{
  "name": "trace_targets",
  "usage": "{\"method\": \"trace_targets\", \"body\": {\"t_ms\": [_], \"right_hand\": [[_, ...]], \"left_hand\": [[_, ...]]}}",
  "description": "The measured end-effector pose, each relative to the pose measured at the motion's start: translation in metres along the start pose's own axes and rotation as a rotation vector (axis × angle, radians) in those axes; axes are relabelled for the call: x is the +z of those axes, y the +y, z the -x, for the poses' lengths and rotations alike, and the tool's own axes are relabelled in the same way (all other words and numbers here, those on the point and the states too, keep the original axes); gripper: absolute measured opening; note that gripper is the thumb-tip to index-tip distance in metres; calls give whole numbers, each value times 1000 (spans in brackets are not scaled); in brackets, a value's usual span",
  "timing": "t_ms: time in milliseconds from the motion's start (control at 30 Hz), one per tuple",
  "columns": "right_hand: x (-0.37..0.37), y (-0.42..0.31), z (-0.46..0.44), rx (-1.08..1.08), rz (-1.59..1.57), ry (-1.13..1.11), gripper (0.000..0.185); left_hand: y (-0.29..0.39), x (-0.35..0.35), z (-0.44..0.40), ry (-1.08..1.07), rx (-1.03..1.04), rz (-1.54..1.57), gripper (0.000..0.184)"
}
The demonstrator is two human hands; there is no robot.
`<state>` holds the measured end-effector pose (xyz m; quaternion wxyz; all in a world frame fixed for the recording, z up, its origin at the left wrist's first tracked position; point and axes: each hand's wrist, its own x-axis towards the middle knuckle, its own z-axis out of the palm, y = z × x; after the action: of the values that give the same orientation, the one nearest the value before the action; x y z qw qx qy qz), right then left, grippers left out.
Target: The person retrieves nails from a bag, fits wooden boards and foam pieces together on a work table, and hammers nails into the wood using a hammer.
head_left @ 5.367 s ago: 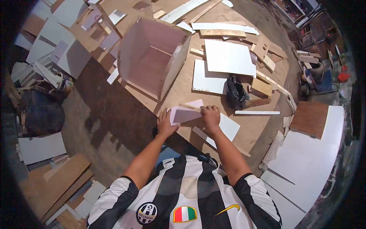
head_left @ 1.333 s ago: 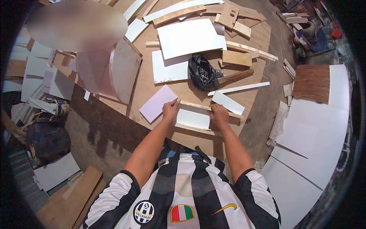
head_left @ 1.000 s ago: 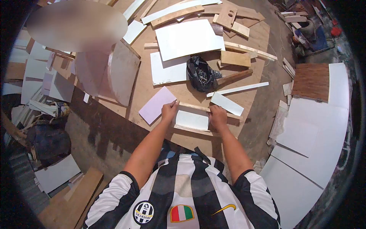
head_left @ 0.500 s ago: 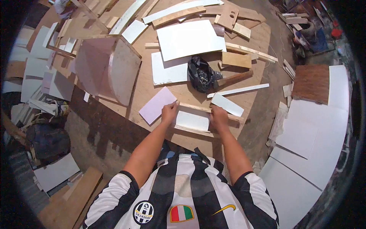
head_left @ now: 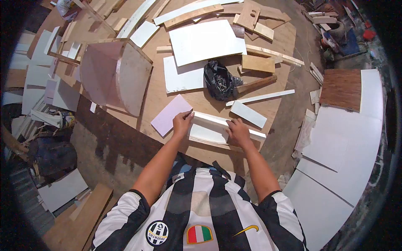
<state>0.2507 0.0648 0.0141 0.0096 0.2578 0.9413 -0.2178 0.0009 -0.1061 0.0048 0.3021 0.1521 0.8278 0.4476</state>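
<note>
My left hand (head_left: 182,123) is closed on the left end of a long wooden strip (head_left: 210,119), whose white face shows. My right hand (head_left: 238,132) grips the same strip right of its middle, fingers bent over its top edge. Below the strip, between my hands, lies a white panel (head_left: 206,132). A second strip (head_left: 213,144) borders the panel on the near side. Whether the strips are joined to the panel, I cannot tell. A pale pink board (head_left: 171,116) lies beside my left hand, and a small white board (head_left: 249,114) just beyond my right.
A black bag of nails (head_left: 219,81) sits mid-table beside a hammer (head_left: 255,84). White boards (head_left: 203,42) and wood offcuts (head_left: 258,64) lie behind. A curved box-like piece (head_left: 119,79) stands at left. Large white panels (head_left: 328,138) lie right of the table.
The far strip has turned, so its white face shows where bare wood showed before. My right hand has shifted slightly left along it. The view has moved a little.
</note>
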Motion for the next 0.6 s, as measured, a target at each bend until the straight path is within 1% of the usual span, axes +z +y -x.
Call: {"method": "trace_targets", "body": {"t_ms": [67,100,167,300,367,467,600], "right_hand": [[6,0,-5,5,-69,62,39],[3,-3,-8,5,-69,62,39],[-3,-6,-12,53,-74,55,39],[-5,-5,-15,29,-111,73,38],[-4,-5,-16,45,-111,55,37],[-13,-9,-20,59,-79,9,35],[-1,1,-21,20,-46,26,33]], "left_hand": [[0,1,-4,12,98,-115,38],[0,1,-6,12,98,-115,38],[1,0,-9,-19,23,-98,36],[10,-3,-9,-35,43,-156,38],[14,-1,-6,21,84,-152,37],[18,-1,-6,14,46,-187,39],[25,1,-7,12,10,-225,39]]}}
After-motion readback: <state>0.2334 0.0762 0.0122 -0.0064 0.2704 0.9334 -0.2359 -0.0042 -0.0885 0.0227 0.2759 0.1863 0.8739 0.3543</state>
